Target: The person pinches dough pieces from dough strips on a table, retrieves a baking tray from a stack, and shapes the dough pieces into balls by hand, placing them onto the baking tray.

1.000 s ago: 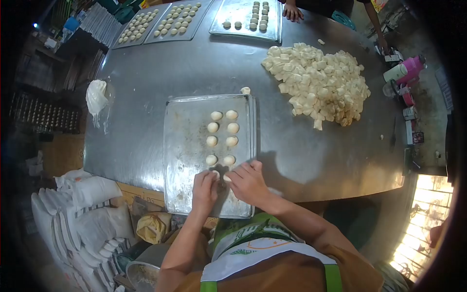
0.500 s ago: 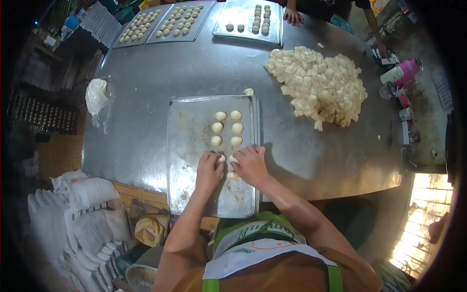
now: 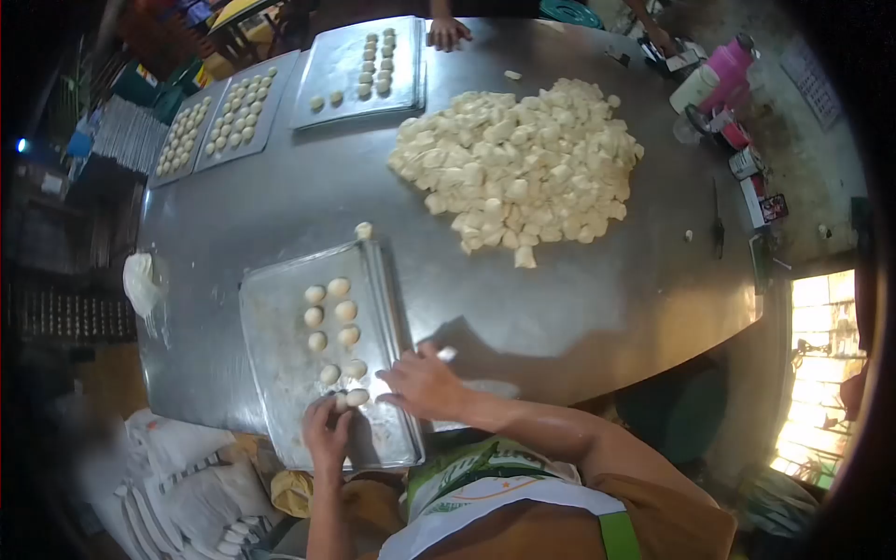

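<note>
Two rows of round dough balls (image 3: 345, 310) sit on a metal baking tray (image 3: 271, 327) in front of me. Near the tray's lower end, my left hand (image 3: 327, 434) curls its fingers round a dough ball (image 3: 341, 402). Another ball (image 3: 357, 397) lies just right of those fingertips. My right hand (image 3: 422, 383) is over the tray's right edge, its fingers apart and holding nothing that I can see. A small white dough piece (image 3: 446, 354) shows just beyond its knuckles; whether they touch is unclear.
A big heap of cut dough pieces (image 3: 523, 168) covers the table's (image 3: 579, 308) far middle. Trays of dough balls (image 3: 245, 112) stand at the far left, with another tray (image 3: 322, 70) beside them. Someone's hand (image 3: 450, 35) rests on the far edge. White dough or fat (image 3: 143, 283) lies at left.
My view has turned right, so the table appears shifted left. My right hand has left the ball it was on and moved to the tray's right edge. My left hand is lower on the tray.
</note>
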The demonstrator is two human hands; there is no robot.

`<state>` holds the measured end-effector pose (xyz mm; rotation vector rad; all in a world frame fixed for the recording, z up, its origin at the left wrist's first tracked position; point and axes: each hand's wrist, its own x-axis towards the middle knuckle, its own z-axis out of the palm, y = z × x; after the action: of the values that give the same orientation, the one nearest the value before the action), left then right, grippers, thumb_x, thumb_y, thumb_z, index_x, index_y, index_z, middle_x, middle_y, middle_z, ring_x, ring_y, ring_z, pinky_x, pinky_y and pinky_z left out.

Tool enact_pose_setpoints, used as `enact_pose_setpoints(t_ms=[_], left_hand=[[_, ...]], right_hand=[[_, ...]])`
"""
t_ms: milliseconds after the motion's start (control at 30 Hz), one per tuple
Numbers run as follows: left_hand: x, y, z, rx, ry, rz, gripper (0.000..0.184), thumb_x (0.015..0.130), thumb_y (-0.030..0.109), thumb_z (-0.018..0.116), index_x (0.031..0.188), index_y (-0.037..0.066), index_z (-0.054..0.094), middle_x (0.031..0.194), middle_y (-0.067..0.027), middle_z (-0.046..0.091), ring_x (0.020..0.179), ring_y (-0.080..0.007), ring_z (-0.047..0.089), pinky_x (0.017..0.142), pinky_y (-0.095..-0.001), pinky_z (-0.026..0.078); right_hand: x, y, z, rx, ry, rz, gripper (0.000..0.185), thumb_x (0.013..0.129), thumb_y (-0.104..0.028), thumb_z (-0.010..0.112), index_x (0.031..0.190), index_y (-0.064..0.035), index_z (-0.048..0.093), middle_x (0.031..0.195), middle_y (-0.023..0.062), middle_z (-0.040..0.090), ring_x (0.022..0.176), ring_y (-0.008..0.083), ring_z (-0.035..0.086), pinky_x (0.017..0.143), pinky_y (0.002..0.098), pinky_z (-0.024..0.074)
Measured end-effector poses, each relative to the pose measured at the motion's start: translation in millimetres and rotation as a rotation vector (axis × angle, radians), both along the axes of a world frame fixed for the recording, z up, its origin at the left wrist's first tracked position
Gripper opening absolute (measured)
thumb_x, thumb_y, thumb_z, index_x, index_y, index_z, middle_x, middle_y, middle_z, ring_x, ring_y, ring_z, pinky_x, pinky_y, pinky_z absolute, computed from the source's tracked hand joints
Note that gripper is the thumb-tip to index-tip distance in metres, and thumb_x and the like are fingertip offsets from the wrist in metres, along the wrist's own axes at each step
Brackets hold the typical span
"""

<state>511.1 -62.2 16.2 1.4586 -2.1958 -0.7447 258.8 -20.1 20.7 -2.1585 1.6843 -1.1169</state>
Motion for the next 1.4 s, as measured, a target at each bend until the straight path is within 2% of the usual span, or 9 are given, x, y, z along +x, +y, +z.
enact_pose_setpoints(t_ms=[200, 533, 600, 700, 767, 933, 1100, 1167, 1400], left_hand=[[-122.2, 3.8, 57.9, -0.207, 0.073, 0.008, 0.029, 0.079, -0.003, 0.075, 0.106, 0.002, 0.069, 0.105, -0.0146, 0.069, 0.097, -0.0298, 0.064, 0.084, -0.0398, 0.052], [-422.3, -121.6, -34.9, -0.274, 0.142, -0.481, 0.028, 0.084, 0.003, 0.071, 0.112, 0.005, 0.068, 0.099, -0.0141, 0.068, 0.09, -0.0357, 0.064, 0.081, -0.0423, 0.05], [-400.8, -96.5, -8.0, 0.086, 0.494, -0.454, 0.027, 0.087, -0.001, 0.066, 0.113, 0.004, 0.067, 0.104, -0.0165, 0.065, 0.09, -0.0341, 0.065, 0.08, -0.0387, 0.053], [-325.3, -41.1, 13.2, -0.071, 0.286, -0.558, 0.006, 0.094, 0.006, 0.061, 0.096, 0.001, 0.062, 0.084, -0.0147, 0.058, 0.078, -0.0332, 0.058, 0.069, -0.0407, 0.047], [-250.0, -1.9, -57.3, 0.008, 0.046, -0.513, 0.012, 0.093, 0.01, 0.06, 0.084, 0.003, 0.058, 0.081, -0.0155, 0.056, 0.084, -0.0369, 0.055, 0.077, -0.0479, 0.043], [-239.7, 32.4, -74.9, -0.402, -0.092, -0.67, 0.016, 0.092, 0.013, 0.06, 0.105, 0.004, 0.062, 0.105, -0.0221, 0.06, 0.099, -0.0422, 0.055, 0.09, -0.0551, 0.041], [-326.2, 22.3, -78.7, -0.309, -0.104, -0.518, 0.03, 0.091, 0.02, 0.06, 0.118, 0.007, 0.061, 0.117, -0.0166, 0.063, 0.107, -0.0388, 0.057, 0.094, -0.0526, 0.041], [-332.5, 45.7, -64.0, -0.129, -0.258, -0.744, 0.029, 0.092, 0.02, 0.058, 0.117, 0.007, 0.061, 0.115, -0.0155, 0.063, 0.105, -0.0379, 0.058, 0.092, -0.0531, 0.041], [-240.6, 18.7, -84.6, -0.382, -0.125, -0.754, 0.024, 0.091, 0.01, 0.056, 0.113, 0.003, 0.058, 0.114, -0.0202, 0.061, 0.107, -0.0408, 0.055, 0.091, -0.0516, 0.041]], right_hand=[[-206.9, 11.4, -41.5, 0.119, 0.134, -0.61, 0.018, 0.088, -0.026, 0.07, 0.099, -0.0128, 0.063, 0.093, 0.0095, 0.061, 0.086, 0.0293, 0.059, 0.074, 0.0444, 0.0424], [-230.0, 117.4, -92.5, 0.205, -0.165, -0.485, 0.017, 0.093, -0.015, 0.062, 0.107, -0.0053, 0.059, 0.101, 0.018, 0.061, 0.095, 0.0382, 0.057, 0.082, 0.0465, 0.0462], [-221.0, 170.6, -86.2, 0.235, -0.123, -0.42, 0.017, 0.093, -0.013, 0.061, 0.108, -0.0038, 0.058, 0.101, 0.019, 0.061, 0.092, 0.0402, 0.058, 0.082, 0.048, 0.0473], [-183.4, 246.1, -69.9, 0.319, -0.297, -0.795, 0.017, 0.091, -0.014, 0.062, 0.105, -0.0057, 0.059, 0.101, 0.0153, 0.061, 0.092, 0.0362, 0.057, 0.085, 0.0449, 0.0457], [-165.2, 274.2, -60.8, 0.305, -0.298, -0.93, 0.017, 0.09, -0.016, 0.063, 0.104, -0.0064, 0.06, 0.101, 0.0138, 0.061, 0.094, 0.0346, 0.056, 0.088, 0.0443, 0.0448], [-186.8, 226.3, -89.5, 0.371, 0.402, -0.944, 0.018, 0.091, -0.026, 0.061, 0.099, -0.0093, 0.061, 0.099, 0.0105, 0.059, 0.101, 0.0305, 0.055, 0.094, 0.0474, 0.0391], [-227.8, 99.7, -86.6, 0.249, 0.127, -0.879, 0.013, 0.093, -0.022, 0.057, 0.099, -0.0111, 0.061, 0.095, 0.0122, 0.063, 0.094, 0.031, 0.057, 0.088, 0.0434, 0.0419], [-210.3, 82.0, -95.7, 0.542, 0.185, -0.852, 0.012, 0.091, -0.019, 0.056, 0.099, -0.0106, 0.061, 0.092, 0.0134, 0.064, 0.093, 0.0321, 0.059, 0.084, 0.0433, 0.0444], [-213.1, 200.2, -124.3, 0.432, 0.318, -0.58, 0.021, 0.089, -0.013, 0.055, 0.109, -0.0098, 0.062, 0.091, 0.0109, 0.065, 0.091, 0.0307, 0.063, 0.084, 0.0453, 0.0468]])
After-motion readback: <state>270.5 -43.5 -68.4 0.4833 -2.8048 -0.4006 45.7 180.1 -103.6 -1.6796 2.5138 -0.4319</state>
